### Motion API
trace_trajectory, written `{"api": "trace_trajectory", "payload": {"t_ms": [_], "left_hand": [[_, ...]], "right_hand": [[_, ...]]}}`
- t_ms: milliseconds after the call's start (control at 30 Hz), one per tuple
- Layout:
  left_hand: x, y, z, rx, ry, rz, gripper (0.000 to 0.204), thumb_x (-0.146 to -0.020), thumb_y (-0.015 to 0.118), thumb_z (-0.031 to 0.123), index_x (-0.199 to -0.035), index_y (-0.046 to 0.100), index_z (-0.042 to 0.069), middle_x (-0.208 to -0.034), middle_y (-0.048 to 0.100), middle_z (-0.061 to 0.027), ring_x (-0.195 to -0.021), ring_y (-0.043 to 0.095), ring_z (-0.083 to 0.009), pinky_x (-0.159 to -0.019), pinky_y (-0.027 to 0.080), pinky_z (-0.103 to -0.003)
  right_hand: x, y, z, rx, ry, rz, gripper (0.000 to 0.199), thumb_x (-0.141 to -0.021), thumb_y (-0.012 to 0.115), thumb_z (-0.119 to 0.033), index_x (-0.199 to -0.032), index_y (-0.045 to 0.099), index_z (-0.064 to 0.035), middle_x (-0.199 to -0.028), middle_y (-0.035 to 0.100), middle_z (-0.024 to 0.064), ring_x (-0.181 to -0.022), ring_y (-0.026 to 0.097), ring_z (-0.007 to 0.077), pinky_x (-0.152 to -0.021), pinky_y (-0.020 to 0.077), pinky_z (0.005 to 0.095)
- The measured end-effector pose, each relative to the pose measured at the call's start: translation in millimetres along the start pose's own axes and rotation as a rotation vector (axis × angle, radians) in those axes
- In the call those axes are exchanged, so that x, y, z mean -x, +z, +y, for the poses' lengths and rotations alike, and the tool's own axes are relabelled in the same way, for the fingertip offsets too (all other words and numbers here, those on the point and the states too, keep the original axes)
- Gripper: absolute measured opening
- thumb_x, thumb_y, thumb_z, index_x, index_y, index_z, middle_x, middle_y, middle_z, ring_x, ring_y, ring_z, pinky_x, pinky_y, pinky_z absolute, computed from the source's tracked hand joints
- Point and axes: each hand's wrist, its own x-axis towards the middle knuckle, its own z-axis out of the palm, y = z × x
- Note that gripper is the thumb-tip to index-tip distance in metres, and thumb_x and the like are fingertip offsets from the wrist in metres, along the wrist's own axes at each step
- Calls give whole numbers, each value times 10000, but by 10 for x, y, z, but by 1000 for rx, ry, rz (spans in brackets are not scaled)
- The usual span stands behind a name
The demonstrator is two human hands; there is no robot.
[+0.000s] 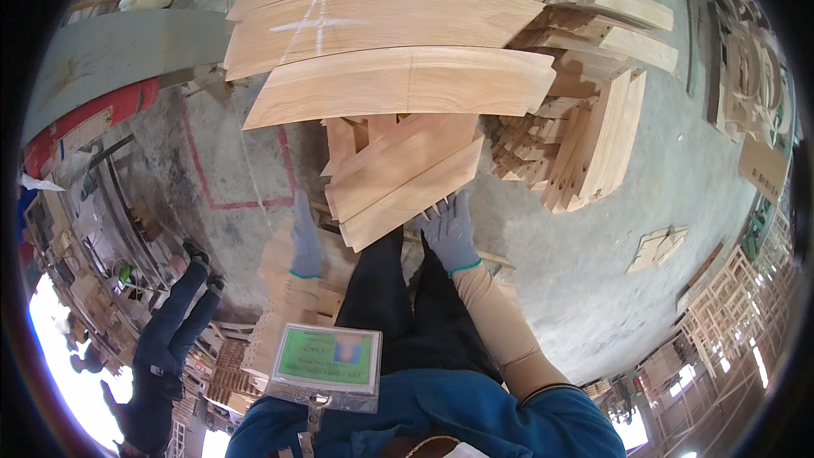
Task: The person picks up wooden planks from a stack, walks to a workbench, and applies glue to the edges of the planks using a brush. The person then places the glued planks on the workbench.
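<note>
In front of my legs lies a slanted stack of light wooden boards (411, 165), with two long planks side by side on top. My right hand (452, 235), in a grey glove with a green cuff, is at the near right edge of this stack. Its fingers are spread and the tips appear to meet the board's edge. To the left of the stack is my left hand (305, 240) in a matching glove, stretched out and apart from the boards, holding nothing that I can see. Beyond the stack lies a wide curved board (407, 85), with more behind it.
Bundles of wooden pieces (598, 140) stand on the concrete floor at the right. Small flat boards (658, 248) lie farther right. A grey-topped table (127, 59) is at the far left. Another person (170, 331) stands at lower left. A badge (328, 356) hangs before me.
</note>
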Motion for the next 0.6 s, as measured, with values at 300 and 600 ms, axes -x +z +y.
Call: {"api": "trace_trajectory", "payload": {"t_ms": [300,600], "left_hand": [[-1262,549,428,-1362,360,-521,446,-893,416,208,-1324,359,108,-1242,459,-167,-1177,422,-277,-962,361,-329],[-1081,607,66,-1295,508,-577,420,-854,429,266,-1255,396,149,-1352,357,-150,-1207,360,-388,-965,358,-441]], "right_hand": [[-569,-320,394,-2,-152,81,539,-914,334,-489,-1321,335,-137,-1321,409,77,-1205,396,281,-984,352,439],[-504,-275,527,-194,-48,49,600,-907,263,-519,-1372,268,-140,-1389,342,83,-1243,358,297,-1029,311,441]]}}
